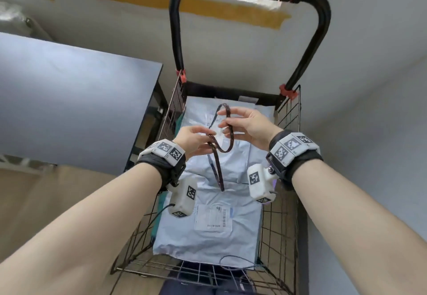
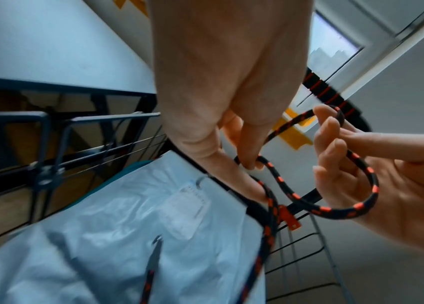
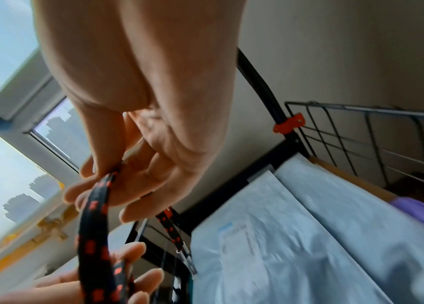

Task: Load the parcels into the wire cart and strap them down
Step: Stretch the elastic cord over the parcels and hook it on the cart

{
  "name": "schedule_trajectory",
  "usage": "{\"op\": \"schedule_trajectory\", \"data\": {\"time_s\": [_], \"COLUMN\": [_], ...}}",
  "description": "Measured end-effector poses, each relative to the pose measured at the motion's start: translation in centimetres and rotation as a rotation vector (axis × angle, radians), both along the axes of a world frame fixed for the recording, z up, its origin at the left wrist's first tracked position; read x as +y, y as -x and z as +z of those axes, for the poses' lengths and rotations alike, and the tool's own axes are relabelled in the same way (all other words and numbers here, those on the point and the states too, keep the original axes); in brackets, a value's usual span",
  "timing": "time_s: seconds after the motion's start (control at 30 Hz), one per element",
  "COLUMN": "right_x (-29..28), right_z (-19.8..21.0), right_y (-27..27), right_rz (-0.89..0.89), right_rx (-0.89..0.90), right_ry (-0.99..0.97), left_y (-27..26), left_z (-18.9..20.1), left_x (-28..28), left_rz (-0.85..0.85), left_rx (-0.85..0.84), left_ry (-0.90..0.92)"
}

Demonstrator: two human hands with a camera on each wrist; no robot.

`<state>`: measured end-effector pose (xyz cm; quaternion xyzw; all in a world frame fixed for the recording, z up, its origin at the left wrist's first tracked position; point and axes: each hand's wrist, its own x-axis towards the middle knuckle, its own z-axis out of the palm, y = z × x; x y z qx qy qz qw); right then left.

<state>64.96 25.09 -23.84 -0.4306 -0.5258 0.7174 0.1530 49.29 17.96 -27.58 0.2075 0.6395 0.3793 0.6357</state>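
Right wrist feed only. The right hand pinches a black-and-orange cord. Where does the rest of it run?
Observer: In the head view the cord curls in a loop from the right hand across to the left hand, which pinches it too.
Operator: Free end?
Observer: It hangs below the left hand, over the parcels, not hooked to any wire.
Operator: Near end of the cart?
Observer: A pale parcel with a label lies there and spans most of the width of the wire cart.
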Motion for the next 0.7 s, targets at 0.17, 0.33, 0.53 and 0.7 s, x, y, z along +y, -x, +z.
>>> {"op": "schedule_trajectory", "data": {"time_s": [0.17, 0.33, 0.53, 0.7], "right_x": [-1.0, -0.6, 0.3, 0.6], "right_z": [-6.9, -10.8, -14.5, -16.1], "right_y": [-1.4, -2.2, -2.0, -1.3], "right_rz": [0.111, 0.117, 0.195, 0.468], "right_rx": [-0.149, -0.35, -0.621, -0.865], "right_ry": [0.102, 0.189, 0.014, -0.477], "left_y": [-1.1, -2.7, -3.9, -3.5], "left_z": [-5.7, -10.4, -12.7, -13.8], "left_x": [-2.5, -3.3, -3.5, -3.7], "left_rz": [0.079, 0.079, 0.087, 0.083], "left_rx": [0.002, 0.122, 0.177, 0.222], "left_ry": [0.153, 0.293, 0.391, 0.402]}}
